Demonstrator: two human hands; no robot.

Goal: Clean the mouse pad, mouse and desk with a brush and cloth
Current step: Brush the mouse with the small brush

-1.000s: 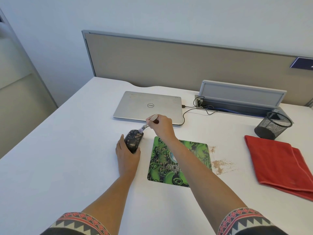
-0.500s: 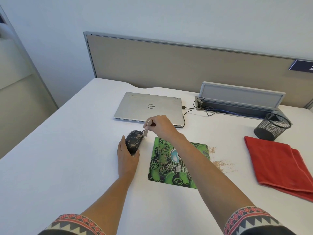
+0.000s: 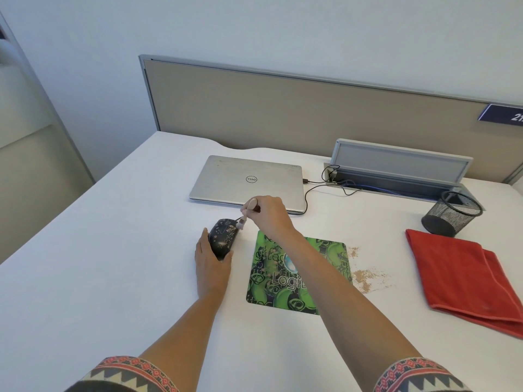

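Brush (image 3: pixel 245 214) tip shifted: a second ago the bristles sat on the far top of the mouse (image 3: pixel 223 236), now they're at its far right edge and the handle stands steeper. Almost no change over the last half second. Mouse, left hand (image 3: pixel 212 265) and everything else are in the same spots.

Right hand (image 3: pixel 268 217): fingers curled, pinching the brush's pale handle, short bristles angled down and left onto the mouse. Forearm crosses above the mouse pad (image 3: pixel 268 290).

Left hand: cupped round the mouse's near end, fingers along its left side, thumb on the right, holding it flat on the desk (image 3: pixel 113 278).

Mouse: rounded, glossy black shell, speckled with tan grit, densest near the bristles. It sits just left of the pad, near the laptop (image 3: pixel 246 179).

Pad: thin rounded rectangle, green and black swirl print with pale lettering, lying flat.

Desk: smooth matte white top. Tan crumbs (image 3: pixel 365 278) are scattered just right of the pad.

Cloth (image 3: pixel 467 278): red, soft weave, folded flat, well right of the pad and untouched.

Background: closed silver laptop with a thin black cable (image 3: pixel 314 190) running into a grey cable tray (image 3: pixel 396 168), black wire-mesh pen cup (image 3: pixel 450 213) touching the cloth's far edge, beige fabric partition (image 3: pixel 283 108). Patterned sleeves (image 3: pixel 127 372) at the bottom edge.
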